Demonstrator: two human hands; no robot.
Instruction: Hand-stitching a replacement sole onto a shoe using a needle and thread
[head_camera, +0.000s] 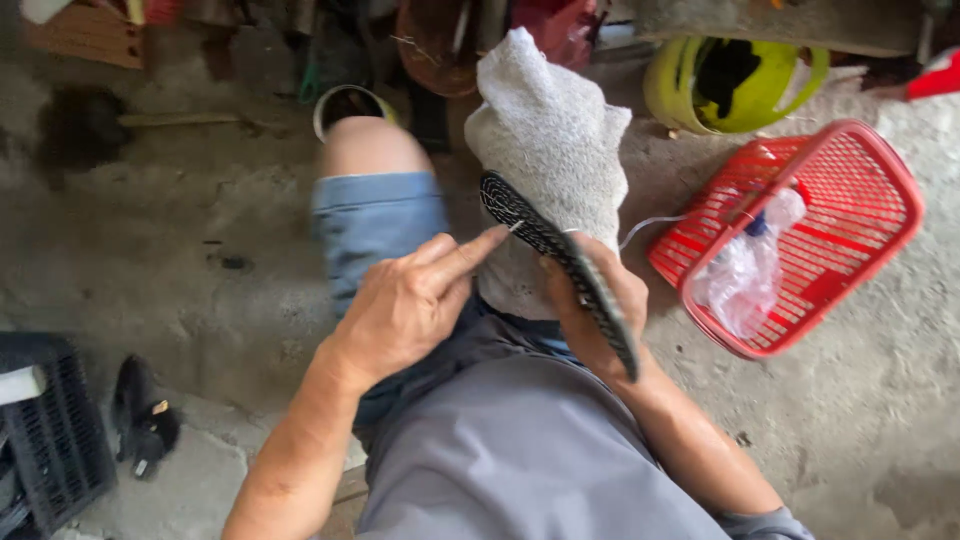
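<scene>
Head view, looking down over the lap: a dark woven sole (560, 265) is held edge-on against a grey knitted upper (545, 150) that is stretched over a form propped on the knee; the right hand (590, 310) is clasped around the lower part of the sole and the knit, its grip closed on both; the left hand (405, 305) is held just beside the sole's upper end, forefinger and thumb extended toward a small pale point there (needle or thread end, too small to tell), so whether anything is pinched cannot be told. A thin white thread (650, 225) is seen trailing from behind the knit toward a red plastic basket (880, 170) on the concrete floor (200, 260), in which a clear bag (745, 270) lies. Progress, as judged: sole is laid along the knit but stands off it at the lower end; joining appears under way at the upper end, with most of the edge not visibly fastened. A yellow helmet (735, 85) lies beyond; a black crate (50, 430) sits at left.
</scene>
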